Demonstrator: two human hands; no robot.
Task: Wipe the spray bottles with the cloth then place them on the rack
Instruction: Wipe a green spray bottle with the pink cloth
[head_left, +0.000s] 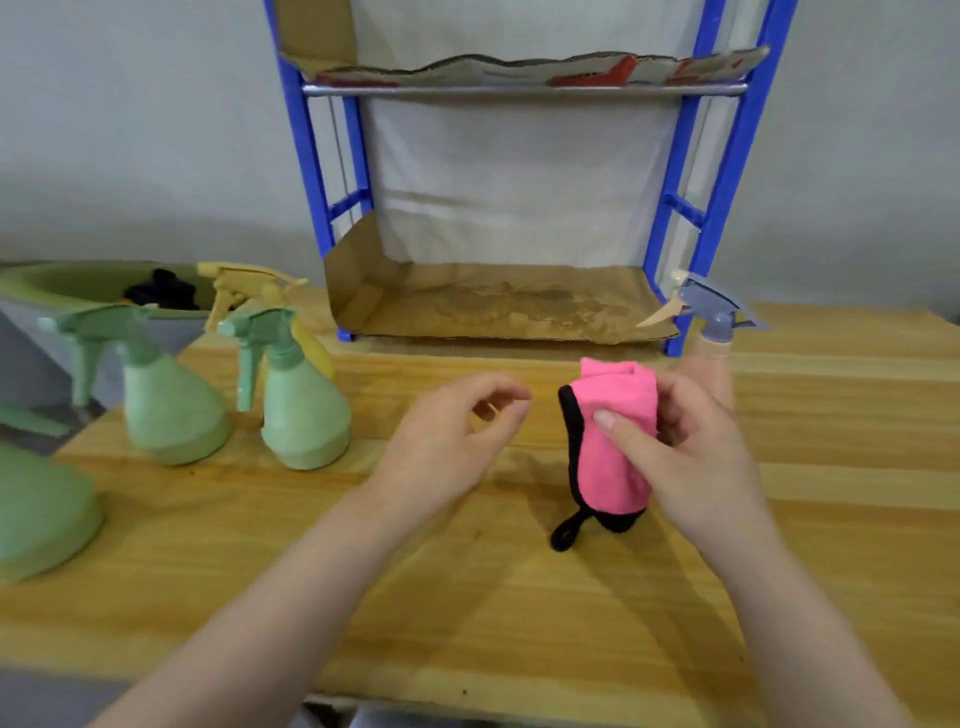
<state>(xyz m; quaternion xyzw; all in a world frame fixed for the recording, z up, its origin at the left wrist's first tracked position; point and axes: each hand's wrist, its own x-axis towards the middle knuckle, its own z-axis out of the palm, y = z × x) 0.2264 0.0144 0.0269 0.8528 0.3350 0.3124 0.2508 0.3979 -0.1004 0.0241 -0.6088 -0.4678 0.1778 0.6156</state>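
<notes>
My right hand grips the pink cloth, thumb pressed across its front and fingers curled round the back; the cloth is bunched, hangs down from the grip above the wooden table, and shows a black edging with a small black loop at its lowest corner. My left hand holds nothing: it hovers just beside the cloth, apart from it, fingers loosely curled with thumb and forefinger close together. Spray bottles: two green ones stand upright on the table to my left, the nearer green bottle beside the farther-left green bottle, triggers pointing left. A yellow bottle stands just behind the nearer green one, partly hidden by it. The rounded base of a third green bottle shows at the left edge of the frame; its top is cut off. A clear bottle with a grey-blue spray head stands to the right, just behind my right hand, beside the rack's front right leg; its body is blurred. The blue rack stands on the table against the wall, straight ahead. Its lower shelf is lined with brown cardboard and carries no bottle; upper shelf also lined with cardboard. A green basin sits far left with something dark inside, which I cannot identify.
</notes>
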